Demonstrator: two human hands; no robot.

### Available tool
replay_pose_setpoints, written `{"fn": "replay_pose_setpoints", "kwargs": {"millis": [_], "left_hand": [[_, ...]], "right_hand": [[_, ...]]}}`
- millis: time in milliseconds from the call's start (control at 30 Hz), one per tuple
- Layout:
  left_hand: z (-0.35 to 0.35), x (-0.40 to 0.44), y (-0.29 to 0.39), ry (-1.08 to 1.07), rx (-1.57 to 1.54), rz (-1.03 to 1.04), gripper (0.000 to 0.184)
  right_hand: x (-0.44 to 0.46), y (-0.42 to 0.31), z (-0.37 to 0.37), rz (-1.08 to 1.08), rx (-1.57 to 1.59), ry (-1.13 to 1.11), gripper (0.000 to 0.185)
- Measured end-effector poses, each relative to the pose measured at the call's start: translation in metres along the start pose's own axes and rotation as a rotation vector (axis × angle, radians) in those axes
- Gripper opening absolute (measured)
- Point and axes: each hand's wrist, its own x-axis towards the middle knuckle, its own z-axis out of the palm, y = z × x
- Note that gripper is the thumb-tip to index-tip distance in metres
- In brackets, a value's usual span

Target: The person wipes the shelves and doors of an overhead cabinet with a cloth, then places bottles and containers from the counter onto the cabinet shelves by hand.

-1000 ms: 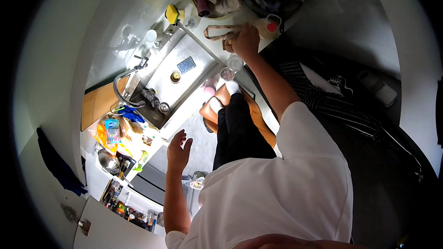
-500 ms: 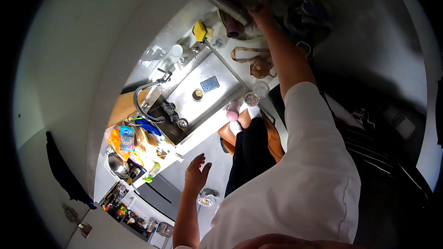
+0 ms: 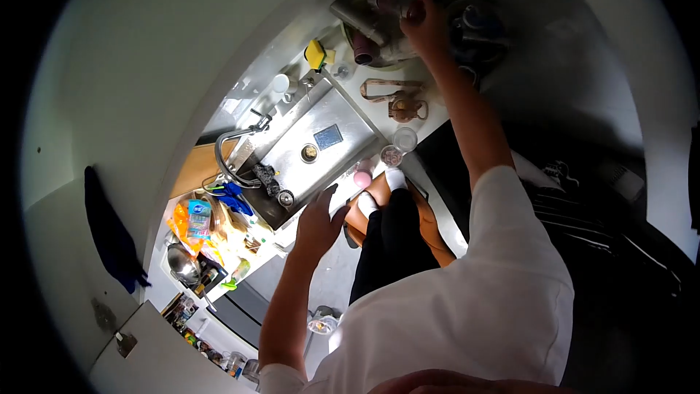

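At the far top, in dim light, my right hand [image 3: 429, 25] is closed around a dark reddish, rounded thing that I cannot make out. Around it stand a grey cylindrical container [image 3: 357, 20] and a purple cup-like vessel [image 3: 363, 49], clustered on a tray or rack. My left hand [image 3: 321, 222] hangs over the sink's front edge, thumb apart from the fingers, holding nothing. Nearest to it is the steel sink [image 3: 292, 149], which has a blue-grey rectangular pad [image 3: 328, 136] inside. A pink rounded object [image 3: 363, 178] stands on the counter edge.
Between sink and right arm lie a brown strapped item [image 3: 407, 107], a clear glass [image 3: 405, 138] and a jar with contents [image 3: 391, 155]. A curved faucet [image 3: 222, 149] arches over the sink; a yellow sponge [image 3: 315, 55] and white mug [image 3: 283, 85] sit behind. Packets [image 3: 198, 219] crowd the left counter.
My right hand has shifted slightly within the dim cluster, and a reddish thing now shows at its fingers. My left hand has moved up toward the sink's edge. The view has shifted a little.
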Motion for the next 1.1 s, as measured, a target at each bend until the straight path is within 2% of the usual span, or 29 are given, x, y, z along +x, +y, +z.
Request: {"fn": "replay_pose_setpoints", "kwargs": {"millis": [67,133,200,233,267,300,333,400,467,500,567,600,633,667,700,733,800,833,900,933,1000,1100], "left_hand": [[-0.015,0.018,0.029,0.052,0.023,0.071,0.060],[-0.029,0.031,0.056,0.119,0.078,0.139,0.066],[-0.037,0.039,0.083,0.212,0.017,0.211,0.090],[-0.039,0.040,0.101,0.249,-0.007,0.259,0.096],[-0.042,0.040,0.115,0.288,-0.025,0.315,0.103],[-0.053,0.034,0.133,0.318,0.003,0.391,0.108],[-0.060,0.023,0.151,0.350,0.033,0.460,0.114],[-0.072,-0.003,0.181,0.360,-0.079,0.537,0.110],[-0.066,-0.023,0.178,0.121,-0.559,0.415,0.098],[-0.077,-0.044,0.194,0.220,-0.512,0.528,0.084],[-0.098,-0.067,0.213,0.221,-0.499,0.541,0.079],[-0.108,-0.075,0.221,0.207,-0.494,0.538,0.074],[-0.119,-0.081,0.225,0.253,-0.483,0.544,0.066],[-0.128,-0.087,0.236,0.255,-0.676,0.591,0.065],[-0.140,-0.094,0.250,0.253,-0.864,0.646,0.063],[-0.157,-0.103,0.260,0.275,-0.934,0.667,0.064],[-0.198,-0.123,0.273,0.302,-0.697,0.667,0.075],[-0.217,-0.135,0.285,0.379,-0.663,0.749,0.080],[-0.248,-0.157,0.310,0.467,-0.703,0.791,0.086],[-0.261,-0.163,0.319,0.526,-0.713,0.827,0.084],[-0.294,-0.179,0.332,0.707,-0.480,0.784,0.087],[-0.345,-0.221,0.358,0.767,-0.527,0.805,0.089]], "right_hand": [[-0.022,-0.048,-0.060,-0.154,-0.109,0.015,0.062],[-0.043,-0.098,-0.125,-0.189,-0.063,-0.102,0.063],[-0.066,-0.155,-0.185,-0.095,-0.075,-0.295,0.066],[-0.079,-0.177,-0.211,-0.138,-0.070,-0.286,0.066],[-0.090,-0.209,-0.239,-0.059,-0.097,-0.388,0.066],[-0.094,-0.239,-0.258,-0.071,-0.082,-0.433,0.064],[-0.103,-0.259,-0.275,-0.193,-0.071,-0.387,0.062],[-0.110,-0.308,-0.312,-0.301,-0.009,-0.420,0.056],[-0.116,-0.354,-0.348,-0.275,-0.007,-0.523,0.057],[-0.118,-0.371,-0.362,-0.296,-0.009,-0.507,0.057],[-0.115,-0.394,-0.383,-0.428,-0.018,-0.537,0.069],[-0.113,-0.406,-0.392,-0.444,-0.021,-0.524,0.069],[-0.111,-0.418,-0.399,-0.495,0.056,-0.435,0.075],[-0.108,-0.428,-0.405,-0.543,0.136,-0.348,0.082],[-0.103,-0.436,-0.412,-0.561,0.152,-0.352,0.093],[-0.103,-0.441,-0.412,-0.577,0.221,-0.323,0.098],[-0.102,-0.451,-0.412,-0.608,0.353,-0.375,0.097],[-0.102,-0.456,-0.411,-0.630,0.359,-0.391,0.097],[-0.100,-0.464,-0.407,-0.674,0.580,-0.540,0.095],[-0.095,-0.472,-0.408,-0.619,0.740,-0.699,0.091],[-0.085,-0.500,-0.410,-0.761,0.744,-0.660,0.092],[-0.066,-0.555,-0.415,-0.913,0.782,-0.614,0.096]]}}
